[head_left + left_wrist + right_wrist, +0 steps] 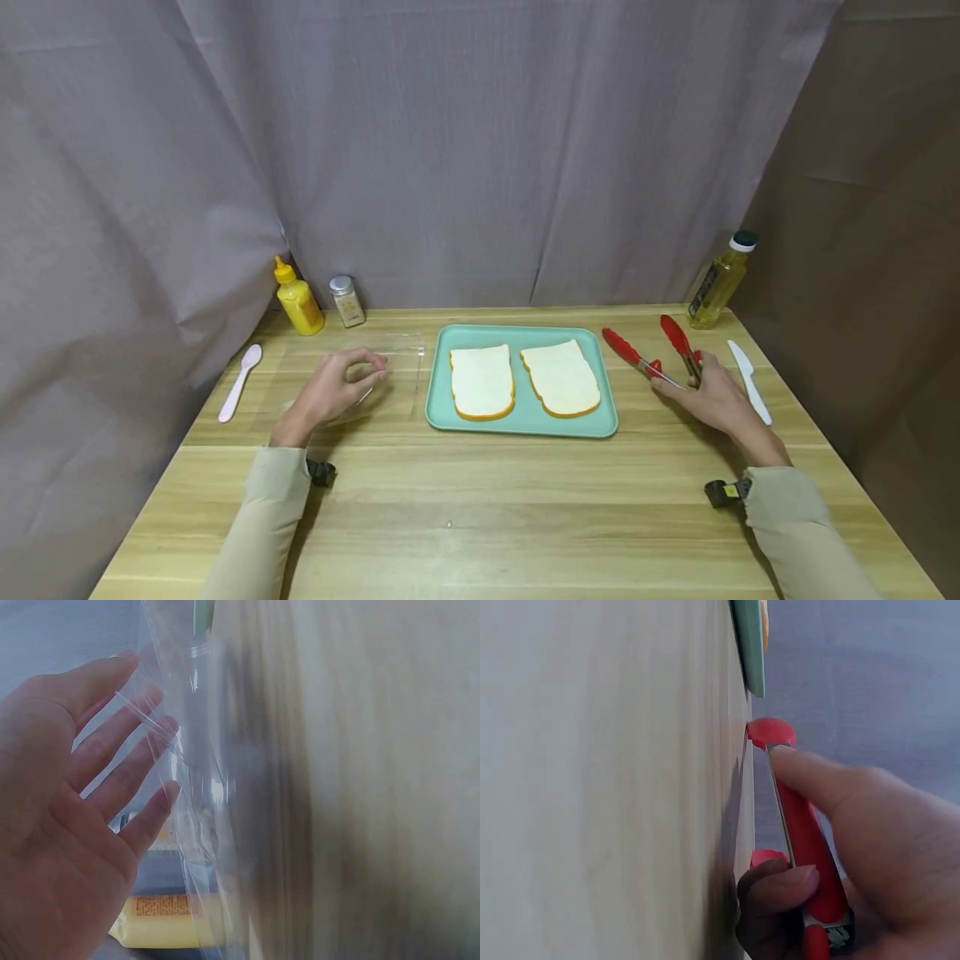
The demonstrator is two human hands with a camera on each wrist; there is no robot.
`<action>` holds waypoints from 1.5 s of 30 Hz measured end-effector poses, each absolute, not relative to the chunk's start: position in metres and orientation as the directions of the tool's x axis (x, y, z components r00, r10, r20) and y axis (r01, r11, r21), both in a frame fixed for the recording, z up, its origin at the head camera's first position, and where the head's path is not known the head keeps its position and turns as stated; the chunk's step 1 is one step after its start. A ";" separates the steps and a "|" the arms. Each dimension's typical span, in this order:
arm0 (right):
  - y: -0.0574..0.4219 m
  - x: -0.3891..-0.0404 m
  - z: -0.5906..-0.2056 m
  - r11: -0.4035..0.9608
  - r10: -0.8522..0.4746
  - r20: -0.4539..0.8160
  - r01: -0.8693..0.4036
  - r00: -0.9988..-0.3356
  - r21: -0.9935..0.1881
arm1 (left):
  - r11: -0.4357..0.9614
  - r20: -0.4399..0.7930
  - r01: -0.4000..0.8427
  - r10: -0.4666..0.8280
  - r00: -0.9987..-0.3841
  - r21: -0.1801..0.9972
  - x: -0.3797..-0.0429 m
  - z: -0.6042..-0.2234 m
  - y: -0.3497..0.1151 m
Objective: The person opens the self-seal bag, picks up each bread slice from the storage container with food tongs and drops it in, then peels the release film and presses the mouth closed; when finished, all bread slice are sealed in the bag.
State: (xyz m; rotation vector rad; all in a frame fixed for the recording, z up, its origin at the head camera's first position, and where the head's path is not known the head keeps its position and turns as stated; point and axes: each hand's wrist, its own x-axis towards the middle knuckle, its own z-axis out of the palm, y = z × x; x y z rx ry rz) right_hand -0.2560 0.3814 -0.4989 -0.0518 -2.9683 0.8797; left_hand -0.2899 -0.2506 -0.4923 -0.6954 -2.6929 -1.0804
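My right hand grips red-and-silver tongs, whose two red ends stand spread apart. In the right wrist view, the thumb lies along one arm and the fingers curl round the other side. On the left, my left hand hovers over a clear plastic box or lid. The left wrist view shows its fingers loosely bent and spread, with the fingertips at the clear plastic; whether they touch it is hard to tell. Two bread slices lie side by side on a mint-green tray between the hands.
At the back left stand a yellow squeeze bottle and a small shaker jar. A pale spoon lies at the left edge. On the right are an oil bottle and a white plastic knife. Grey curtains border the table.
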 end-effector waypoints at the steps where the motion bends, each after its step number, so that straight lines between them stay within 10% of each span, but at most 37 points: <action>1: 0.381 -0.256 -0.499 0.838 0.051 0.040 0.021 -0.998 -0.545 | 0.630 0.309 0.475 0.362 -0.879 0.614 -0.290 -0.492 -0.251; 18: 0.349 -0.237 -0.495 0.802 -0.067 0.247 -0.199 -0.967 -0.563 | 0.620 0.285 0.459 0.364 -0.887 0.637 -0.289 -0.493 -0.251; 45: 0.271 -0.197 -0.483 0.863 -0.146 0.070 -0.161 -0.987 -0.478 | 0.621 0.280 0.461 0.371 -0.885 0.634 -0.291 -0.493 -0.250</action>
